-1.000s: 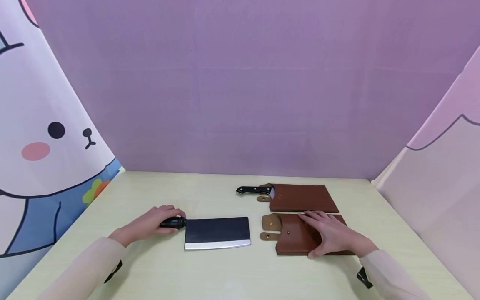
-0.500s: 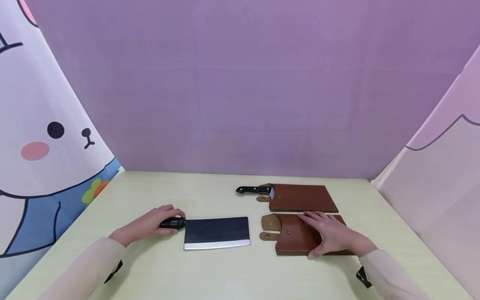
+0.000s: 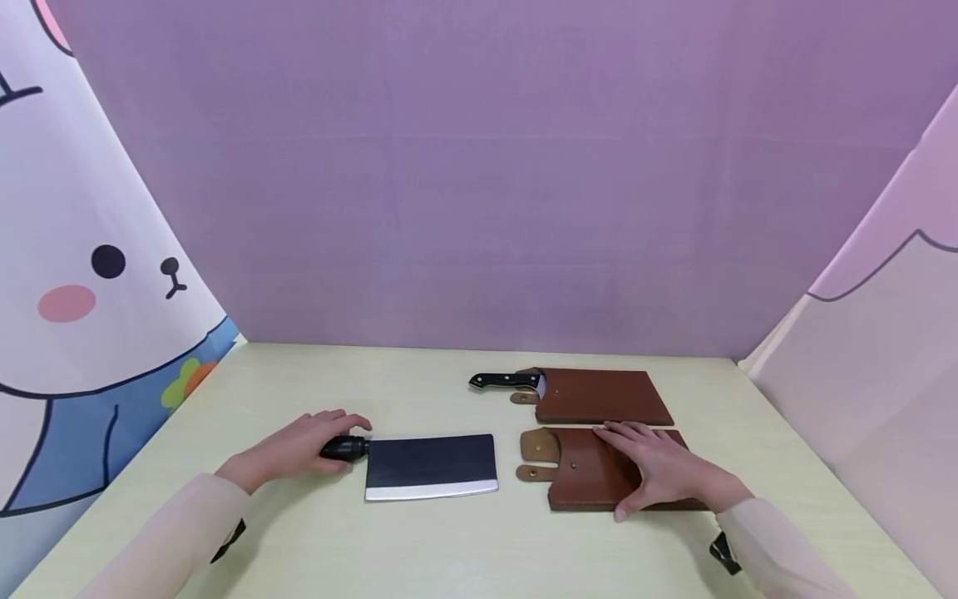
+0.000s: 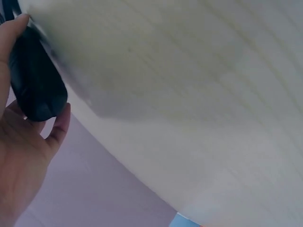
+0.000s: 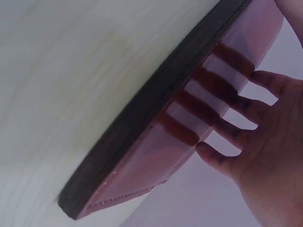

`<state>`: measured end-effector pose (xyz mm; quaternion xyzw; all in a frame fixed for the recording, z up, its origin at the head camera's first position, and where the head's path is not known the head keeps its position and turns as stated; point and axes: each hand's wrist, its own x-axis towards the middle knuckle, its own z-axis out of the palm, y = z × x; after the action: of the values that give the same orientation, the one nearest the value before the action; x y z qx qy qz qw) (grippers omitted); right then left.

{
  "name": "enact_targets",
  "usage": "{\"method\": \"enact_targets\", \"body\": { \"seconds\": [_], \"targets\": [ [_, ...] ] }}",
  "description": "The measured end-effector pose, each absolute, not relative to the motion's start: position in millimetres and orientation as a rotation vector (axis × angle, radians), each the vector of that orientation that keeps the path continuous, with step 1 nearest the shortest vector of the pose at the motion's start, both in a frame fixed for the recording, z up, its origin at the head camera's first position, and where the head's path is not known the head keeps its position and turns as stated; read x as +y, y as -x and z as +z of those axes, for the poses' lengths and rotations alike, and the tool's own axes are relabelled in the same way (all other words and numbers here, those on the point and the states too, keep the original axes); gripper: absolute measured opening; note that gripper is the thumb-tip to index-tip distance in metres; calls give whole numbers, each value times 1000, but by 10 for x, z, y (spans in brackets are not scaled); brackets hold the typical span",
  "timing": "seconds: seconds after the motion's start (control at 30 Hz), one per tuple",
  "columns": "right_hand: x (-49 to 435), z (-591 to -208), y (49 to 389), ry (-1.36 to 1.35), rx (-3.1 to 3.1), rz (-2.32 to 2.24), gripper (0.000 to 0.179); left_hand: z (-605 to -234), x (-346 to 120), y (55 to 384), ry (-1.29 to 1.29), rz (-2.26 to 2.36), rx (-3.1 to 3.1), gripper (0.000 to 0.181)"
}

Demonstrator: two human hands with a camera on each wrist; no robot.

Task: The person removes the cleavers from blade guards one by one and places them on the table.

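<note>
A black metal cleaver [image 3: 432, 462] lies flat, well in from the worktop's [image 3: 419, 549] far edge; the left hand [image 3: 303, 447] arches loosely round its black handle [image 3: 346, 448], though I can't tell whether it grips. Best stay clear of the bright edge [image 3: 432, 491]. The right hand [image 3: 666, 474] rests, fingers spread, on a brown leather sheath [image 3: 595, 478]; no readable writing

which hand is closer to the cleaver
Left: the left hand curves around the cleaver's handle. The right hand is beyond the blade, on the nearer brown sheath.

The left hand [image 4: 23, 161] flanks a black handle [image 4: 39, 75] at ten o'clock — pale tabletop [image 4: 218, 113] toward three, purplish cloth [image 4: 99, 184] at seven.
</note>
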<state>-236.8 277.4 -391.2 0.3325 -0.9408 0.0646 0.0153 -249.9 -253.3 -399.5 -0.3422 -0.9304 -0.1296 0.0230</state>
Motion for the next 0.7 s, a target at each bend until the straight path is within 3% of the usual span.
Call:
{"method": "enact_targets", "body": {
  "seconds": [0.7],
  "targets": [
    [2772,-3820,2454,-1025,-2861,242,103,-3869,-2265,2562,1048,-428,-2904,59]
  ]
}}
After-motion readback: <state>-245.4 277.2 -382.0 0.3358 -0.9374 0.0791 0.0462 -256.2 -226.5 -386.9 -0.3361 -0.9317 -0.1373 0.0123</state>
